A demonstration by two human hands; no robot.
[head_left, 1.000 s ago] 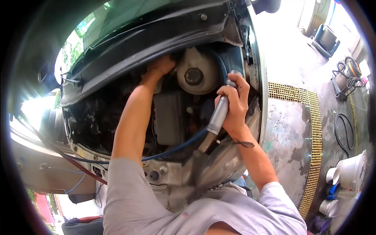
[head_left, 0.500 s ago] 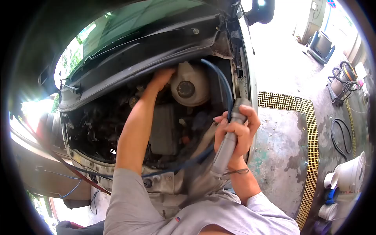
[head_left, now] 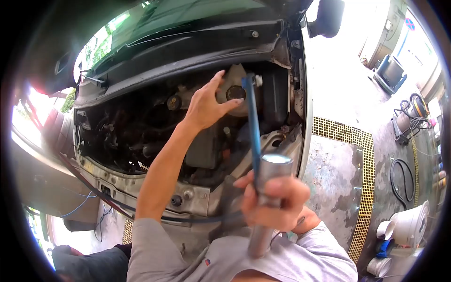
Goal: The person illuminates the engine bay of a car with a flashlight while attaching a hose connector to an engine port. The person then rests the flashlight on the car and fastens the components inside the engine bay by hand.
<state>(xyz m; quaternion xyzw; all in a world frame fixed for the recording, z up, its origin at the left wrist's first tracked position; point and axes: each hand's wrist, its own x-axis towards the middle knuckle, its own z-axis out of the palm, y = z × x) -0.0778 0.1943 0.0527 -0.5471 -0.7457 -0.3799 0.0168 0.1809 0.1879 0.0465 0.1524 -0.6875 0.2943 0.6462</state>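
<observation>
My left hand (head_left: pixel 206 107) is open over the engine bay, thumb and fingers spread. Its thumb lies by the dark cap (head_left: pixel 235 93) of the pale reservoir tank (head_left: pixel 234 73); whether it touches, I cannot tell. Closer to me, my right hand (head_left: pixel 279 199) is wrapped around a grey metal flashlight (head_left: pixel 276 170), whose head points up. A blue hose (head_left: pixel 254 129) runs up from the same hand, its free end near the tank's right side. Both the hand and the flashlight are slightly blurred.
A raised black hood edge (head_left: pixel 188 58) borders the bay at the back. The car's front panel (head_left: pixel 188 199) lies below my left arm, with the hose crossing it. On the right floor are a yellow grating (head_left: pixel 369 174), a coiled black hose (head_left: pixel 401 183) and a white bucket (head_left: pixel 411 225).
My left hand has come out from beside the reservoir tank and spread its fingers. My right hand has moved lower and nearer, tipping the flashlight more upright, and the blue hose has straightened.
</observation>
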